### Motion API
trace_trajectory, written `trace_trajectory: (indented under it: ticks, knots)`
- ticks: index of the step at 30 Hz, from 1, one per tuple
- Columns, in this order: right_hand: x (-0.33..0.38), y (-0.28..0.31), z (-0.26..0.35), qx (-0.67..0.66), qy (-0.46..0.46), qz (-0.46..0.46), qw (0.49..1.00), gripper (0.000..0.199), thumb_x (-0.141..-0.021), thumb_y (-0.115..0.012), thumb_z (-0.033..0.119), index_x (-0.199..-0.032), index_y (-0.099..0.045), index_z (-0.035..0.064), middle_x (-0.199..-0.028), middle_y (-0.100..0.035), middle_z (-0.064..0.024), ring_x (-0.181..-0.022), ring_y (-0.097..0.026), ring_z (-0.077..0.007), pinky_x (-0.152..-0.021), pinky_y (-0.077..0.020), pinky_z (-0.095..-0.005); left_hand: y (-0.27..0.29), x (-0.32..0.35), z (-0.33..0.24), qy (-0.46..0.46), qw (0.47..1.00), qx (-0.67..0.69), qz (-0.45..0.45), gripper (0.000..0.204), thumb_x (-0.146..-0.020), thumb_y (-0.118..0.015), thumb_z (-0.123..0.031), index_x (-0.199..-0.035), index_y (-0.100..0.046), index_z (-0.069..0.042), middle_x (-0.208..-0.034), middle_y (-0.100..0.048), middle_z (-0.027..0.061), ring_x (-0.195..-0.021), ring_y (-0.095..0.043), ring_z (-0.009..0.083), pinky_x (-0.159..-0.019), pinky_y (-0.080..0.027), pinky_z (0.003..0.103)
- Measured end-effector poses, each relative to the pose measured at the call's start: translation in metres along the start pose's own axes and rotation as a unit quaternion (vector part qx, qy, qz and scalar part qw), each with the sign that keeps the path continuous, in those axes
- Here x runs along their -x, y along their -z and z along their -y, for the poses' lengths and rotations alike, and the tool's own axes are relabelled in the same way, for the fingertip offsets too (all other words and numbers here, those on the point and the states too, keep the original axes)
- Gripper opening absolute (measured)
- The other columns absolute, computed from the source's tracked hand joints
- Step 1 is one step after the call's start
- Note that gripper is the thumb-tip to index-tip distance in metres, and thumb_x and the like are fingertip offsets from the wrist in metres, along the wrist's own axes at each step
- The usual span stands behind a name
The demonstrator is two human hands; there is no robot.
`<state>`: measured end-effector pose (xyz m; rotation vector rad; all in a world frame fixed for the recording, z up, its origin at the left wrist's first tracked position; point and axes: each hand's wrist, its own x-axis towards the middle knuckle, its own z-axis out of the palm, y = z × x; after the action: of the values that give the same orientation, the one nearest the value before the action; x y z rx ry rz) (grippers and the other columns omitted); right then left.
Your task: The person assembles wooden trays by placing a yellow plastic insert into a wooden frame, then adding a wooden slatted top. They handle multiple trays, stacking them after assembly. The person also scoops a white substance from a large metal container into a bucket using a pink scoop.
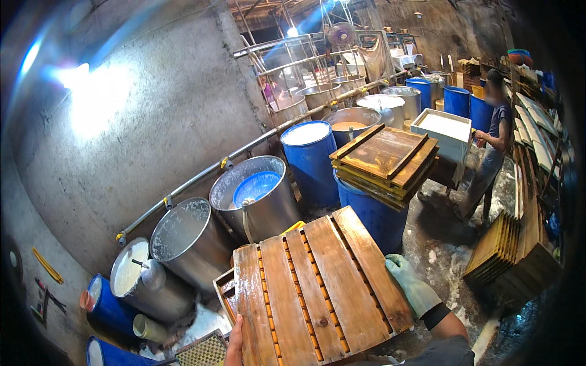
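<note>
A wet slatted wooden board (320, 283) spans the space in front of me, tilted. Orange-yellow strips show through the gaps between its slats. My left hand (234, 343), bare, grips the board's near left edge; most of its fingers are hidden underneath. On the opposite edge, my right hand (410, 282) wears a pale green-white glove and holds the board with its fingers curled at the side. Beneath the far left corner, part of a wooden frame (223, 297) sticks out, and its contents are mostly hidden.
Metal vats (181, 229) and blue barrels (309, 158) line the wall pipe (251, 145). Stacked wooden boards (384, 155) rest on a barrel ahead. Another person (493, 131) stands by a white-filled box (444, 126). More boards (493, 247) lean at right on the wet floor.
</note>
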<state>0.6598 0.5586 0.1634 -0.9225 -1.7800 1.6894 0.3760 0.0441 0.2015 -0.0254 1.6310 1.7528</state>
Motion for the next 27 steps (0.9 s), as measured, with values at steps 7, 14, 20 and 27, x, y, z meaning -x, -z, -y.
trace_trajectory:
  ticks: [7, 14, 20, 27]
  knots:
    - [0.033, 0.0, 0.111, 0.182, 0.205, -0.175, 0.946, 0.07, -0.089, -0.075, 0.01, -0.153, -0.047, 0.0004, -0.132, -0.064, -0.0155, -0.109, -0.062, -0.0208, -0.094, -0.0529, -0.0343, -0.001, 0.003, 0.001, 0.0, 1.0, 0.005, 0.001, 0.064, -0.109, -0.048, -0.054, -0.147, -0.054, -0.003, -0.132, -0.069, 0.0111, -0.118, -0.067, 0.023, -0.1, -0.054, 0.036]
    - [-0.003, 0.096, 0.274, 0.102, 0.494, -0.41, 0.76, 0.071, -0.093, -0.067, -0.005, -0.158, -0.041, 0.008, -0.118, -0.064, -0.0123, -0.088, -0.064, -0.0166, -0.078, -0.0556, -0.0297, 0.002, 0.011, 0.003, 0.009, 1.0, 0.018, -0.023, 0.064, -0.109, -0.047, -0.053, -0.148, -0.053, -0.003, -0.134, -0.068, 0.011, -0.119, -0.066, 0.0227, -0.101, -0.054, 0.035]
    - [-0.059, 0.088, 0.166, 0.079, 0.344, -0.208, 0.912, 0.03, -0.093, -0.071, 0.013, -0.121, -0.067, 0.0032, -0.11, -0.07, -0.0067, -0.098, -0.065, -0.0176, -0.093, -0.0536, -0.0348, 0.003, -0.014, 0.01, 0.01, 1.0, 0.009, -0.008, 0.066, -0.109, -0.047, -0.055, -0.15, -0.051, -0.004, -0.136, -0.067, 0.0114, -0.122, -0.065, 0.0232, -0.103, -0.053, 0.036]
    - [-0.053, 0.012, -0.014, -0.071, -0.184, 0.026, 0.98, 0.024, -0.104, -0.065, 0.023, -0.117, -0.068, 0.0025, -0.102, -0.074, -0.007, -0.083, -0.069, -0.0182, -0.074, -0.0568, -0.0341, 0.03, -0.033, 0.009, 0.02, 1.0, -0.008, 0.023, 0.077, -0.105, -0.046, -0.065, -0.155, -0.046, -0.007, -0.145, -0.06, 0.0122, -0.126, -0.062, 0.0237, -0.106, -0.051, 0.042]
